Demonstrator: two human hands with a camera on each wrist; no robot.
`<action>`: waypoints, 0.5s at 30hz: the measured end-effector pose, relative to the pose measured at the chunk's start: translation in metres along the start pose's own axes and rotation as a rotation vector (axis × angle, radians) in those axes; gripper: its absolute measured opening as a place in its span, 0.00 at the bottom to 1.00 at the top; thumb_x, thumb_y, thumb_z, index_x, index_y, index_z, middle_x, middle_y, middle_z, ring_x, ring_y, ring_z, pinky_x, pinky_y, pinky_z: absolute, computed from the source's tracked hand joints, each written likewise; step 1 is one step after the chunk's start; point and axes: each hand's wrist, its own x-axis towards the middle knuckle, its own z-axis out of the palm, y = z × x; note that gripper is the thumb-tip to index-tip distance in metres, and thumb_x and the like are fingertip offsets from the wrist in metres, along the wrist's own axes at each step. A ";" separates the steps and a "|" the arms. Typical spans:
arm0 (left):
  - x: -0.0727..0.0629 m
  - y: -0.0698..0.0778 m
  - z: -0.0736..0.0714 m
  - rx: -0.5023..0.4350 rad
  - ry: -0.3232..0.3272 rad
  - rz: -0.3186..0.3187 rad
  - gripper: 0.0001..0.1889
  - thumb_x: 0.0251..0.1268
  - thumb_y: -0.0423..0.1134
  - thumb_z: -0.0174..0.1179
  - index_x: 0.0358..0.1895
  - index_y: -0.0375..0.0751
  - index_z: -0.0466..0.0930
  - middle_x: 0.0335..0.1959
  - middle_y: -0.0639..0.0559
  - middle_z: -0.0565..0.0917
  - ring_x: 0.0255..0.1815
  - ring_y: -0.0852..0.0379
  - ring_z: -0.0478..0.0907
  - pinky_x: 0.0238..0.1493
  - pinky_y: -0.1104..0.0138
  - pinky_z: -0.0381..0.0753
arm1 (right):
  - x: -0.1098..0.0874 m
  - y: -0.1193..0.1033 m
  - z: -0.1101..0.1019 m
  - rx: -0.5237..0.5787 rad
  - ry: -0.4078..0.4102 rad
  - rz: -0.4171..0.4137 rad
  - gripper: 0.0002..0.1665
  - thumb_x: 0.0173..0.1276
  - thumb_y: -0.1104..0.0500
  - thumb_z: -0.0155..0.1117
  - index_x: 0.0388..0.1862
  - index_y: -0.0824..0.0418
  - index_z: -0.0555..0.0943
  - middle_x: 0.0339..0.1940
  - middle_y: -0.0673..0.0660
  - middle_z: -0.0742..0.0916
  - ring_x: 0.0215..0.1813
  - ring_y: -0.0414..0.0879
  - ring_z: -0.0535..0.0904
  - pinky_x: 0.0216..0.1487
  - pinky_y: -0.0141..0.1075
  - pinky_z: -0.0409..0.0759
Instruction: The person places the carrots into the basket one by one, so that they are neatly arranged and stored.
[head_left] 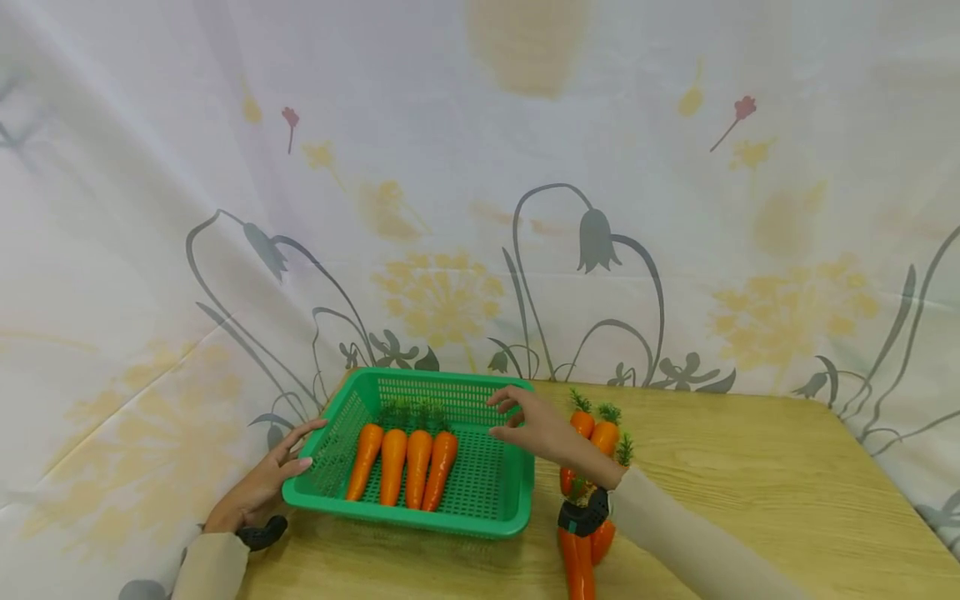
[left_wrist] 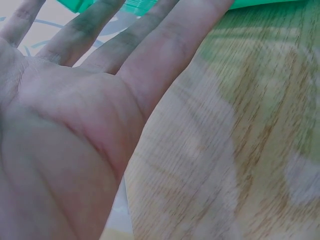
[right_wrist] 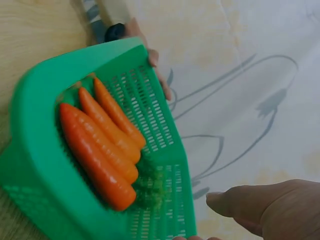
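Observation:
A green plastic basket [head_left: 420, 523] stands on the wooden table, with several orange carrots [head_left: 393, 467] side by side in its left and middle part, green tops toward the far wall. My left hand [head_left: 258, 487] is at the basket's left side, fingers extended and fingertips right at the rim; the left wrist view shows these fingers [left_wrist: 165, 45] straight. Over the right rim hovers my right hand [head_left: 536, 425], its fingers loosely bent and nothing between them. In the right wrist view its thumb [right_wrist: 240, 202] points toward the basket.
To the right of the basket, more carrots [head_left: 604, 437] lie in a pile, partly hidden under my right forearm. The wooden table [head_left: 750, 483] extends to the right. A white flower-printed cloth [head_left: 450, 167] hangs behind and along the left side.

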 end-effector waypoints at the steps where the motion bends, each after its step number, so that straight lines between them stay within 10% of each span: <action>1: 0.001 -0.001 0.000 -0.007 -0.003 0.002 0.32 0.85 0.39 0.44 0.84 0.52 0.46 0.82 0.34 0.22 0.77 0.19 0.23 0.63 0.24 0.59 | -0.004 0.002 -0.003 -0.013 0.005 -0.007 0.24 0.73 0.57 0.70 0.64 0.61 0.78 0.58 0.60 0.83 0.49 0.51 0.84 0.42 0.40 0.85; 8: 0.001 -0.003 -0.001 -0.068 -0.036 0.003 0.32 0.86 0.38 0.43 0.85 0.54 0.43 0.81 0.34 0.19 0.78 0.20 0.45 0.62 0.36 0.74 | -0.033 0.022 -0.020 -0.075 0.055 -0.037 0.22 0.73 0.59 0.70 0.63 0.59 0.79 0.56 0.62 0.84 0.48 0.51 0.84 0.42 0.36 0.85; 15: 0.001 -0.001 0.000 -0.012 0.000 -0.009 0.32 0.86 0.39 0.44 0.85 0.52 0.44 0.81 0.33 0.22 0.77 0.18 0.24 0.63 0.24 0.61 | -0.063 0.046 -0.040 -0.106 0.106 0.024 0.21 0.72 0.58 0.70 0.61 0.60 0.79 0.54 0.62 0.84 0.45 0.47 0.83 0.41 0.37 0.84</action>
